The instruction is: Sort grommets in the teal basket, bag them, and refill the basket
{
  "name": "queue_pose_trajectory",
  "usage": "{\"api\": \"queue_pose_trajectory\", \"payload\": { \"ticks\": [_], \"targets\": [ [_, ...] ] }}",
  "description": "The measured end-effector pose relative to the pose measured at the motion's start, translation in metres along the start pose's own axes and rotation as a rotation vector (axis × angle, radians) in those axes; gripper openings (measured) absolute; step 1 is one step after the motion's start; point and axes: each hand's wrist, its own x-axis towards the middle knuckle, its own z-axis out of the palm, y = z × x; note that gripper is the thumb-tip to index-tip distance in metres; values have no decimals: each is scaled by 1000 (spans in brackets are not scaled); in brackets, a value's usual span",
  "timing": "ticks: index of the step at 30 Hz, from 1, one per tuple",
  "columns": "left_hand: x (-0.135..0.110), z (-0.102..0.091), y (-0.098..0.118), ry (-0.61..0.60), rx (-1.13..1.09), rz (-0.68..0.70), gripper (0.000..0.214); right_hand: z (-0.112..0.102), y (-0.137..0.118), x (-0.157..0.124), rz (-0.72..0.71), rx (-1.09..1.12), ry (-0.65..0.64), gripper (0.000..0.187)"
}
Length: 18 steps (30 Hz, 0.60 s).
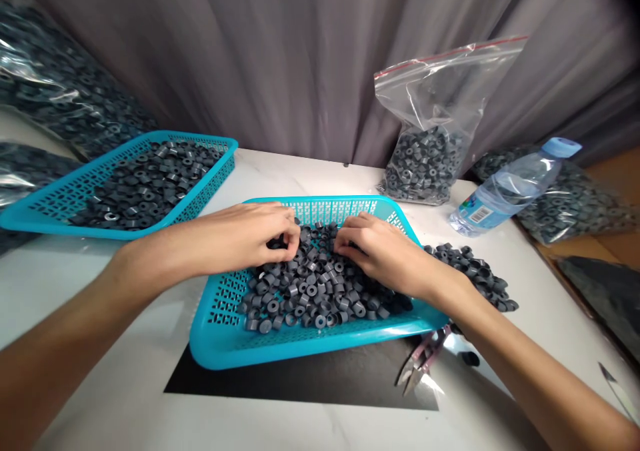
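A turquoise plastic basket (235, 344) sits in front of me, holding several small dark grey rubber rings (315, 291). My left hand (250, 234) reaches in from the left, its fingers pinched together on a ring at the far side of the pile. My right hand (380, 248) lies over the pile from the right, fingers curled down into the rings; what they grip is hidden.
A second turquoise basket (55, 204) with rings stands at the back left. A loose heap of rings (475, 274) lies right of the near basket. A zip bag of rings (425, 158), a water bottle (510, 188), small snips (423, 361) and more bags (570, 204) surround it.
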Motion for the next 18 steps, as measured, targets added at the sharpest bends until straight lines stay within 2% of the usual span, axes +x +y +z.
{"api": "queue_pose_trajectory", "payload": {
  "ticks": [4, 7, 13, 15, 18],
  "targets": [
    [0, -1, -7, -9, -13, -30, 11, -2, 1, 1, 56, 58, 95, 21],
    [-1, 4, -11, 17, 15, -23, 7, -4, 4, 1, 82, 151, 113, 14],
    [-2, 3, -14, 95, 154, -2, 8, -10, 1, 0, 64, 287, 51, 9],
    [-1, 0, -10, 113, 162, -10, 9, -9, 0, 0, 61, 323, 13, 8],
    [3, 3, 2, 143, 137, -6, 14, -3, 2, 1, 48, 318, -39, 17]
  ]
}}
